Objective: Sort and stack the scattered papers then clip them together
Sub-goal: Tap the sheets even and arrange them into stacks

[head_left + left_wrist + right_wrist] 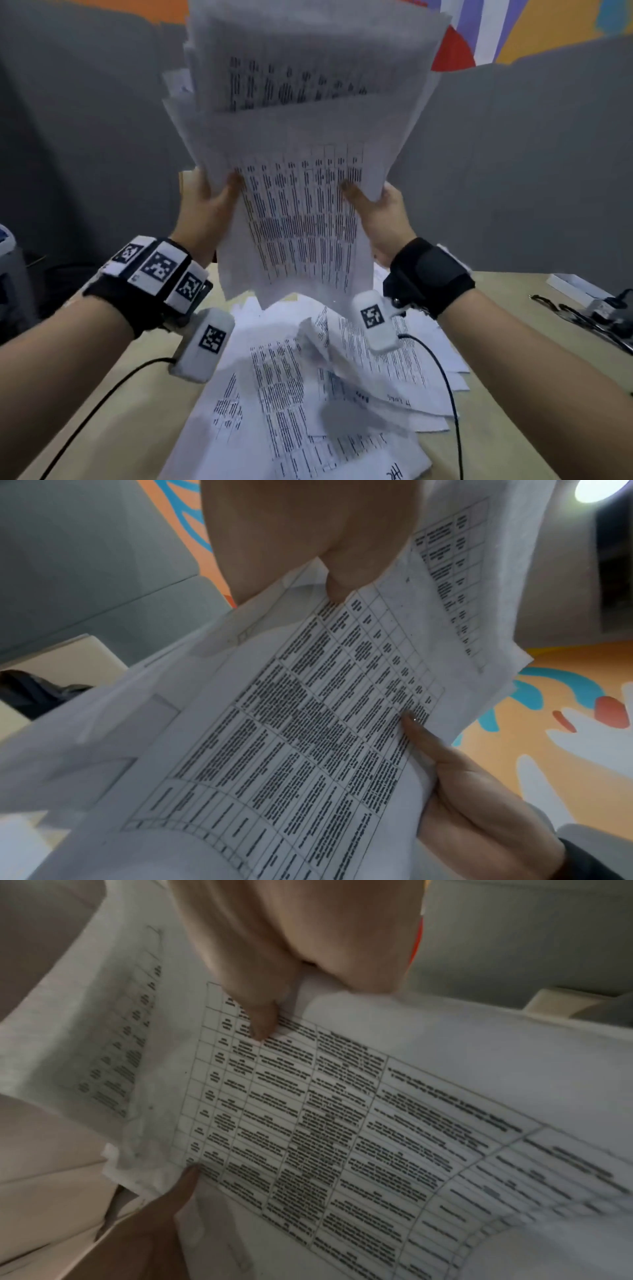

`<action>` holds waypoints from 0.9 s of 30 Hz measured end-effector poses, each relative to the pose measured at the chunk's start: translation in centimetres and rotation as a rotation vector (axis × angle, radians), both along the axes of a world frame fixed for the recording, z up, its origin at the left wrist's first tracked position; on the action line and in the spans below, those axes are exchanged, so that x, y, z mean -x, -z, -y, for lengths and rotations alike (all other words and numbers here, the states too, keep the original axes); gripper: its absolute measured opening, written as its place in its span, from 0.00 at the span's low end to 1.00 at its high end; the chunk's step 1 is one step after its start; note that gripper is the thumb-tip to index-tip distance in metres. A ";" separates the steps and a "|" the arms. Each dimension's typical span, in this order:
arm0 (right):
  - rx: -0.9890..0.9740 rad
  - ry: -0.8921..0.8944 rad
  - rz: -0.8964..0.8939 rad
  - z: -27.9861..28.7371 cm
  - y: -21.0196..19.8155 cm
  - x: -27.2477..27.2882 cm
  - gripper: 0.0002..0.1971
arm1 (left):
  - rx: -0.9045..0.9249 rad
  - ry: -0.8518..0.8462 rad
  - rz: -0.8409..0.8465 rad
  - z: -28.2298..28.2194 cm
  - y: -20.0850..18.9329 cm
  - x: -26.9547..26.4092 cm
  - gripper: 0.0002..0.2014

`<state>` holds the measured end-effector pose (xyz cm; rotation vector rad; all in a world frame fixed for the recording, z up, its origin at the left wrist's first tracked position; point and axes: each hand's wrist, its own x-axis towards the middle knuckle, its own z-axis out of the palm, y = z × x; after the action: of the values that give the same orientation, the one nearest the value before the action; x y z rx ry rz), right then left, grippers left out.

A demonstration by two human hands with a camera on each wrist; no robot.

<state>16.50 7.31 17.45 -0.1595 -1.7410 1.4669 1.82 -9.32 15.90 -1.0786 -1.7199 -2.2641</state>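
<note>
Sheaf of limp white printed sheets [301, 205] raised, uneven. Left hand [205, 209], right hand [380, 216] pinching side edges. Light, floppy, slippery; grip lower, tap square.

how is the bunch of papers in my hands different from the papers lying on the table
The held papers are lifted upright, gripped by left hand and right hand; the table papers lie flat. Held ones overlap roughly; table ones are fanned and scattered. Both are white sheets with printed tables.
</note>
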 end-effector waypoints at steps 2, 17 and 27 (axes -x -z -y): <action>0.017 0.007 0.013 -0.3 1.4 0.1 0.08 | 0.009 -0.002 0.067 -0.6 1.4 -0.3 0.22; 0.133 0.285 0.157 -4.3 8.8 -0.5 0.20 | 0.402 0.032 0.130 -3.3 8.5 -0.7 0.19; 0.309 0.254 0.191 -2.8 12.2 1.4 0.09 | 0.454 0.017 0.124 -4.6 12.2 -1.1 0.14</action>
<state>15.14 10.06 5.24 -0.6776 -1.5611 1.5592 2.89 -4.75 3.74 -1.0362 -2.3599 -2.0363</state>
